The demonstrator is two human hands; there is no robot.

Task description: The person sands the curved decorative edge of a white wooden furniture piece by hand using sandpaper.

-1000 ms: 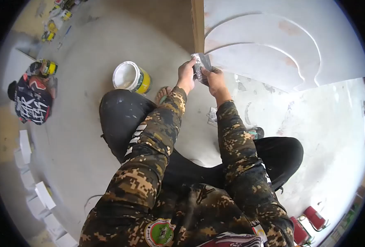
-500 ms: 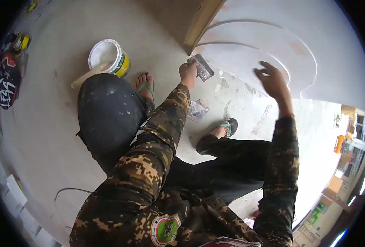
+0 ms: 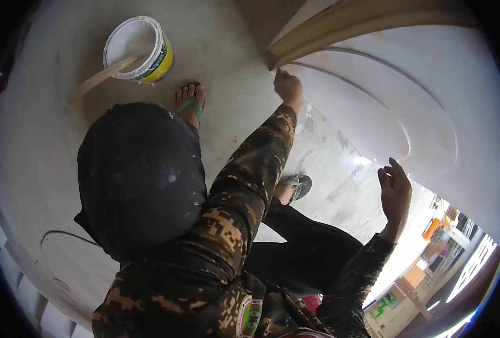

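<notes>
Concrete made up the floor (image 3: pixel 41 141), pale grey and dusty, with white smears where it met the panel (image 3: pixel 374 96). On my feed the panel stood on that floor ahead and to the right, a broad white board with raised curved bands and a few pinkish patches, its wooden edge (image 3: pixel 346 25) showing at the top of the view. The left hand (image 3: pixel 288 89) was pressed against the panel's near corner just below that edge, fingers curled tight; I could not tell whether anything lay under them. The right hand (image 3: pixel 395 194) hung beside the panel's lower curve, fingers spread and holding nothing. A bucket (image 3: pixel 140 48), white inside with a yellow label, sat on the floor well to the left, a stick (image 3: pixel 98 81) leaning out of it. A black-trousered knee (image 3: pixel 140 174) blocked the middle, with green sandals (image 3: pixel 189 104) on both feet. A thin cable (image 3: pixel 55 239) looped on the floor at lower left, and at lower right a bright opening (image 3: pixel 430 270) showed a street.
</notes>
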